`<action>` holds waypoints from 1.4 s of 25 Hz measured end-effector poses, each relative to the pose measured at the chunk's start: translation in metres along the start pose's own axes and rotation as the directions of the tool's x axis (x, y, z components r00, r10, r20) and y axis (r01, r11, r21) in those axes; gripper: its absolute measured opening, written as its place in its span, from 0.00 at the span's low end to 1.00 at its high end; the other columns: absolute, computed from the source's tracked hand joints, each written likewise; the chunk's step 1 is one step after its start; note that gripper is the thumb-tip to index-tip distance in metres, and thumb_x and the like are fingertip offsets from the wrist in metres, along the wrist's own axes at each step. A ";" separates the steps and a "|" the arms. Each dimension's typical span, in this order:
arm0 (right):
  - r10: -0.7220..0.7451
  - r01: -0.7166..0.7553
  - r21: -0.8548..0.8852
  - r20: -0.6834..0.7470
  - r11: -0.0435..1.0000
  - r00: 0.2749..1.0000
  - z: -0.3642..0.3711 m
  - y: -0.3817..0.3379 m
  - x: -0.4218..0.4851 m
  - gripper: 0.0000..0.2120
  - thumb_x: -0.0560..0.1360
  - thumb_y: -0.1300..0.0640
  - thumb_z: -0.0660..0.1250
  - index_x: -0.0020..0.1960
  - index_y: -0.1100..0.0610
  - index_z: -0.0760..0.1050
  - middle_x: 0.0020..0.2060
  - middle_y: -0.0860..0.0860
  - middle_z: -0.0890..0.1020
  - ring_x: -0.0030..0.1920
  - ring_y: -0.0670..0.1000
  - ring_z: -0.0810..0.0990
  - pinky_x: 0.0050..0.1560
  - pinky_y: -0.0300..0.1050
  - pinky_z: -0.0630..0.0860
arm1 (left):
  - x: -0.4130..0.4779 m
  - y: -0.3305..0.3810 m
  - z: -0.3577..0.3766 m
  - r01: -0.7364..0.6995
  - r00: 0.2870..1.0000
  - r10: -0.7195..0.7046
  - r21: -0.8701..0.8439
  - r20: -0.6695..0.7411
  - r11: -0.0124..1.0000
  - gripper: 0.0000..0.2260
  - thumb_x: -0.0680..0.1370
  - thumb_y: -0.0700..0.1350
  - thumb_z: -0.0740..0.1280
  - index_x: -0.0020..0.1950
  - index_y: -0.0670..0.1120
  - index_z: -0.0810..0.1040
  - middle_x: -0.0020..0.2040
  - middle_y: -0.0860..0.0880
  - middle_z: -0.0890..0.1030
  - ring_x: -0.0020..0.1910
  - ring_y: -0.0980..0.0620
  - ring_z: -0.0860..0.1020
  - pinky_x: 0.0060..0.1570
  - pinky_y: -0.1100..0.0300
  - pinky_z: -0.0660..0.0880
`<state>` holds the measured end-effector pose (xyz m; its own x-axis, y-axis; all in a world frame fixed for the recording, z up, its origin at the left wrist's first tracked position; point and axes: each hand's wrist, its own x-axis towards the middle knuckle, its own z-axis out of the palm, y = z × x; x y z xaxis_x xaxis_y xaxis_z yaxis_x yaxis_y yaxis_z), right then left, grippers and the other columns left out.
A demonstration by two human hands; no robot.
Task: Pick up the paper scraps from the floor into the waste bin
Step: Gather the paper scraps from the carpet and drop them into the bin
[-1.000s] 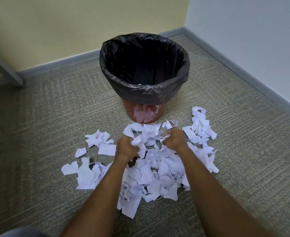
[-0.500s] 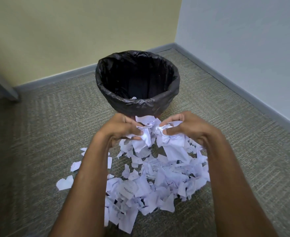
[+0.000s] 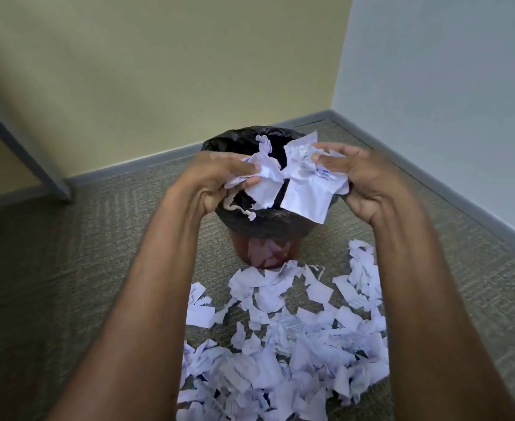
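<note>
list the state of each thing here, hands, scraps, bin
left hand: raised over the bin, shut on a bunch of scraps
right hand: raised over the bin, shut on a bunch of scraps
held scraps: crumpled, above the bin mouth, not yet dropped
waste bin: upright, open, lined with a black bag
floor scraps: loose pile on the carpet, in front of the bin

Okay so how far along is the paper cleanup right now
Early on. Done: nothing visibly binned; the waste bin interior is hidden. In hand: the left hand and right hand hold a bunch of scraps over its opening. Left: a large pile of scraps on the carpet.
</note>
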<state>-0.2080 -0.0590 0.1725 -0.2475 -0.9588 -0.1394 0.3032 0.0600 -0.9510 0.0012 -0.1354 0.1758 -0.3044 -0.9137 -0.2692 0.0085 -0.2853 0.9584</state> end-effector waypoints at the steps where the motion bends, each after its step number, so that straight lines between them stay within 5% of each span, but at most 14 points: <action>1: 0.004 -0.001 0.031 -0.074 1.000 0.997 0.007 0.007 0.009 0.12 0.66 0.68 0.74 0.49 0.63 0.81 0.44 0.59 0.84 0.38 0.53 0.83 0.41 0.45 0.81 | 0.010 0.002 0.003 0.020 0.998 -0.021 -0.026 -0.054 0.999 0.04 0.70 0.29 0.71 0.40 0.36 0.80 0.42 0.42 0.82 0.35 0.51 0.83 0.34 0.64 0.82; 5: 0.075 -0.050 0.106 -0.248 0.993 0.966 0.022 0.032 0.039 0.12 0.75 0.70 0.66 0.57 0.70 0.77 0.48 0.63 0.80 0.42 0.57 0.80 0.45 0.50 0.79 | 0.037 0.005 0.009 0.080 0.988 -0.095 -0.115 -0.126 0.990 0.01 0.76 0.31 0.67 0.45 0.35 0.76 0.54 0.40 0.77 0.37 0.50 0.81 0.35 0.61 0.83; 9: 0.139 -0.090 0.196 -0.255 0.976 0.957 0.033 0.034 0.050 0.06 0.79 0.65 0.58 0.46 0.64 0.72 0.36 0.60 0.78 0.30 0.55 0.81 0.36 0.51 0.82 | 0.042 0.014 0.005 0.112 0.980 -0.140 -0.195 -0.138 0.974 0.05 0.78 0.40 0.67 0.46 0.40 0.72 0.62 0.44 0.67 0.48 0.44 0.75 0.45 0.53 0.82; 11: 0.190 -0.130 0.233 -0.258 0.964 0.947 0.033 0.035 0.055 0.08 0.82 0.60 0.57 0.57 0.63 0.70 0.46 0.59 0.77 0.39 0.61 0.83 0.44 0.64 0.81 | 0.038 0.016 0.004 0.140 0.981 -0.163 -0.209 -0.100 0.968 0.08 0.79 0.43 0.66 0.43 0.43 0.70 0.55 0.47 0.66 0.48 0.42 0.73 0.50 0.48 0.80; 14: 0.258 -0.205 0.227 -0.236 0.952 0.937 0.032 0.033 0.056 0.17 0.82 0.58 0.54 0.70 0.61 0.65 0.68 0.64 0.69 0.51 0.70 0.78 0.40 0.68 0.79 | 0.030 0.015 0.002 0.168 0.980 -0.185 -0.190 -0.076 0.967 0.08 0.80 0.47 0.64 0.45 0.43 0.70 0.57 0.47 0.65 0.56 0.39 0.71 0.51 0.40 0.79; 17: 0.305 -0.249 0.260 -0.205 0.933 0.930 0.030 0.031 0.049 0.20 0.83 0.58 0.53 0.74 0.61 0.61 0.75 0.68 0.55 0.63 0.79 0.68 0.39 0.69 0.77 | 0.024 0.007 -0.003 0.189 0.976 -0.203 -0.161 -0.080 0.969 0.18 0.79 0.52 0.64 0.64 0.42 0.68 0.67 0.37 0.66 0.63 0.34 0.73 0.48 0.40 0.80; 18: 0.309 -0.256 0.263 -0.186 0.930 0.933 0.027 0.031 0.046 0.20 0.83 0.58 0.52 0.73 0.63 0.61 0.74 0.70 0.57 0.65 0.78 0.68 0.41 0.68 0.77 | 0.021 0.003 -0.006 0.179 0.975 -0.194 -0.140 -0.105 0.974 0.21 0.79 0.53 0.64 0.66 0.42 0.68 0.63 0.36 0.71 0.57 0.37 0.78 0.42 0.45 0.82; 20: 0.261 -0.211 0.236 -0.209 0.949 0.942 0.015 0.032 0.038 0.18 0.83 0.56 0.52 0.67 0.66 0.67 0.65 0.70 0.71 0.57 0.69 0.78 0.47 0.61 0.81 | 0.011 -0.013 -0.017 0.170 0.980 -0.172 -0.033 -0.097 0.985 0.14 0.79 0.53 0.63 0.52 0.42 0.76 0.45 0.43 0.79 0.35 0.50 0.81 0.27 0.59 0.79; 23: 0.096 -0.001 0.201 -0.464 0.980 0.881 -0.017 0.041 0.024 0.13 0.81 0.57 0.55 0.52 0.63 0.76 0.43 0.59 0.83 0.37 0.54 0.84 0.36 0.45 0.81 | -0.005 -0.060 -0.033 0.262 0.960 -0.277 0.210 0.046 0.942 0.16 0.76 0.50 0.66 0.28 0.47 0.76 0.26 0.48 0.75 0.19 0.56 0.68 0.19 0.67 0.66; 26: 0.091 0.075 0.211 -0.678 0.975 0.729 -0.050 0.065 0.017 0.10 0.77 0.61 0.56 0.43 0.60 0.74 0.32 0.54 0.78 0.25 0.49 0.76 0.25 0.38 0.72 | -0.010 -0.117 -0.043 0.370 0.892 -0.443 0.412 0.093 0.832 0.15 0.77 0.47 0.67 0.32 0.43 0.80 0.28 0.45 0.80 0.22 0.54 0.72 0.23 0.64 0.71; 29: 0.229 -0.129 0.191 -0.728 0.973 0.647 -0.071 0.126 0.013 0.05 0.74 0.64 0.58 0.41 0.59 0.71 0.31 0.54 0.73 0.25 0.50 0.69 0.24 0.39 0.64 | 0.001 -0.175 -0.044 0.442 0.893 -0.449 0.216 -0.020 0.870 0.09 0.78 0.44 0.66 0.46 0.39 0.81 0.35 0.45 0.82 0.29 0.52 0.78 0.29 0.62 0.76; 32: 0.361 -0.465 0.008 -0.642 0.885 0.676 -0.083 0.196 0.011 0.07 0.74 0.62 0.65 0.40 0.58 0.68 0.31 0.52 0.68 0.31 0.51 0.68 0.29 0.42 0.63 | 0.019 -0.230 -0.043 0.363 0.902 -0.285 0.212 -0.323 0.907 0.11 0.74 0.40 0.70 0.55 0.37 0.79 0.40 0.43 0.78 0.35 0.47 0.75 0.35 0.58 0.74; 35: 0.309 -0.594 -0.457 -0.556 0.662 0.771 -0.090 0.245 0.017 0.17 0.73 0.53 0.71 0.36 0.61 0.67 0.32 0.54 0.70 0.42 0.56 0.75 0.39 0.44 0.69 | 0.026 -0.263 -0.043 0.246 0.942 -0.091 0.481 -0.323 0.841 0.17 0.70 0.39 0.75 0.57 0.41 0.78 0.53 0.43 0.78 0.52 0.48 0.76 0.51 0.56 0.72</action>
<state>-0.2204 -0.0357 -0.0874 -0.6089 -0.5668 -0.5549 -0.0725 0.7365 -0.6726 0.0319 -0.0961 -0.0877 0.0200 -0.9281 -0.3717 -0.5260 -0.3259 0.7856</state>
